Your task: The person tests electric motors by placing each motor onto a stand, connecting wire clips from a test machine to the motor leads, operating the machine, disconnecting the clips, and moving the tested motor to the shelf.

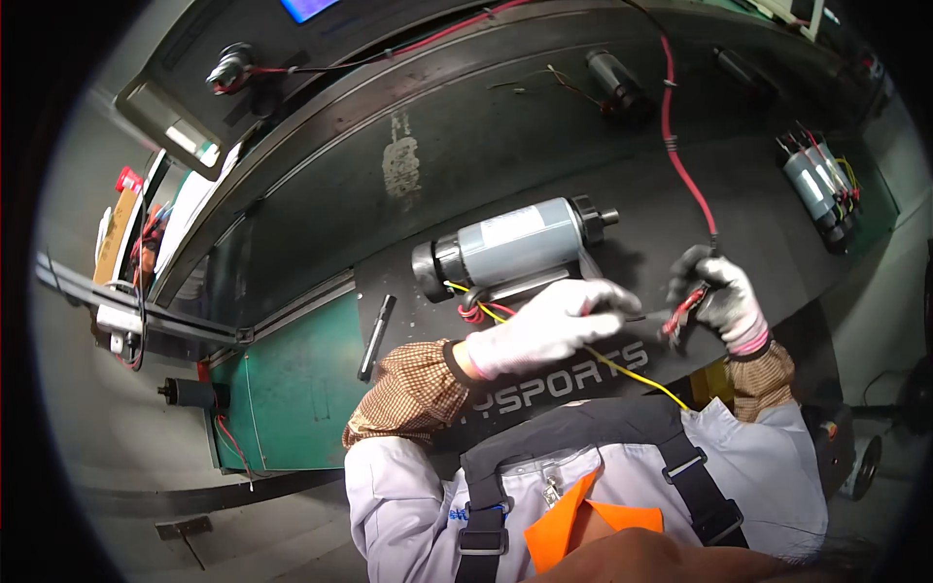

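A grey cylindrical motor (530, 238) with black end caps lies on the black mat, its shaft pointing right. Red wires (470, 313) and a yellow wire (632, 373) come from its near side. My left hand (559, 325), in a white glove, is just in front of the motor with its fingers curled in. A thin dark piece shows at its fingertips, too small to name. To its right, my gloved right hand (729, 301) is closed around the red-and-black end of a cable (688, 185) hanging from above. Blur partly hides that end.
Left of the motor lies a black rod (377, 336). Several smaller grey motors (814, 180) stand grouped at the right, and another motor (614, 76) lies at the back. A dark motor (190, 393) rests at the left edge. A metal frame rail (146, 309) crosses the left side.
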The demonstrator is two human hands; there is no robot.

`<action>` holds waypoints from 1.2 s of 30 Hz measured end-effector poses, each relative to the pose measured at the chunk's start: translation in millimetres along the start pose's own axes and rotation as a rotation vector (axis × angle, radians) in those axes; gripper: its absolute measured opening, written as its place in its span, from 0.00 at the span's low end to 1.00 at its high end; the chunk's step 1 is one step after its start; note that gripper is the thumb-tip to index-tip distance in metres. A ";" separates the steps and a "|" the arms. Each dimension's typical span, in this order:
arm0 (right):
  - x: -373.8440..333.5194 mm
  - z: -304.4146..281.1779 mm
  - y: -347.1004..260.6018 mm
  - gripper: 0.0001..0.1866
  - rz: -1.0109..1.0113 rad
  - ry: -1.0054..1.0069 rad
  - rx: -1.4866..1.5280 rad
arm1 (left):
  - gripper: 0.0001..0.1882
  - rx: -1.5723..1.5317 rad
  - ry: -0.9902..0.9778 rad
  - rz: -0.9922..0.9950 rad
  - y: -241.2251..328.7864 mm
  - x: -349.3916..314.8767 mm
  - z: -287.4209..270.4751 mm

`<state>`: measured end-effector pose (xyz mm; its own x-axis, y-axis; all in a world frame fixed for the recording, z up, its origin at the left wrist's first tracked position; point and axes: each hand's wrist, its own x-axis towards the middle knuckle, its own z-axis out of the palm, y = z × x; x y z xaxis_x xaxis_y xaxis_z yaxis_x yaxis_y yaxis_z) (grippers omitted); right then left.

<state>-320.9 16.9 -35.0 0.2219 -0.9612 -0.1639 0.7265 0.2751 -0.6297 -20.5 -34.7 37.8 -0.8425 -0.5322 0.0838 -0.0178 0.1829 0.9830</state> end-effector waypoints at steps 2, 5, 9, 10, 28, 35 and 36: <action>-20.1 -2.7 17.4 0.19 0.144 -0.082 -0.028 | 0.28 -0.236 -0.042 -0.378 33.1 7.0 -7.5; -23.2 17.7 29.9 0.22 0.374 -0.144 -0.103 | 0.30 -0.541 0.005 -0.342 -17.0 -2.5 -5.7; -8.4 31.2 29.9 0.19 0.431 -0.156 -0.049 | 0.30 -0.566 0.102 -0.377 -32.2 -17.6 6.3; -6.1 38.7 28.4 0.18 0.316 -0.064 -0.029 | 0.30 -0.552 0.128 -0.385 -31.5 -19.0 7.0; 13.2 74.9 71.0 0.15 -0.448 0.056 -0.695 | 0.17 -0.323 0.289 -0.460 -29.8 -36.6 10.5; 12.3 76.3 67.8 0.16 -0.524 -0.087 -0.708 | 0.16 -0.248 0.200 -0.568 -27.5 -34.7 5.3; 12.6 76.7 65.6 0.16 -0.564 -0.098 -0.843 | 0.15 -0.247 0.206 -0.522 -26.5 -34.1 6.4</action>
<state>-220.6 24.3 -20.2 0.0684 -0.9298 0.3617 0.0558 -0.3584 -0.9319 5.3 -16.2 7.9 -0.6343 -0.6535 -0.4131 -0.2537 -0.3288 0.9097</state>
